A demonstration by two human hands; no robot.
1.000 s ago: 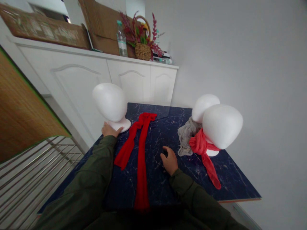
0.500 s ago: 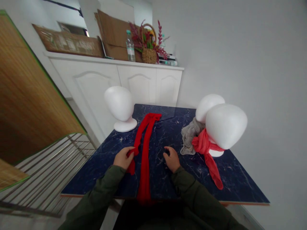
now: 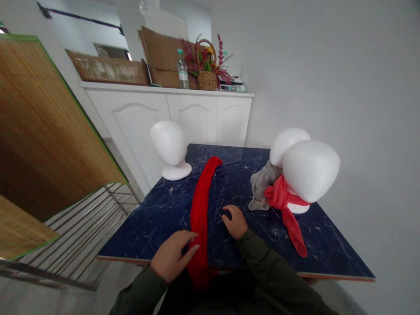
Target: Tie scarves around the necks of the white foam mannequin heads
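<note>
A long red scarf lies folded lengthwise in a narrow strip, running from the far part of the table over its near edge. At the strip's left edge is my left hand, thumb and fingers apart, the tips just touching the cloth. To the right of the scarf, my right hand rests on the dark blue marbled table, fingers loosely bent and nothing between them. Beyond the scarf on the left stands a white mannequin head with bare neck.
Two more mannequin heads stand at the right. The front one wears a knotted coral scarf; a grey scarf is around the rear one. A metal rack adjoins the left side. White cabinets stand behind.
My left hand has moved down toward the near edge and loosened its pinch on the cloth. The scarf's two separate strands now lie together as one strip. My right hand has hardly moved.
</note>
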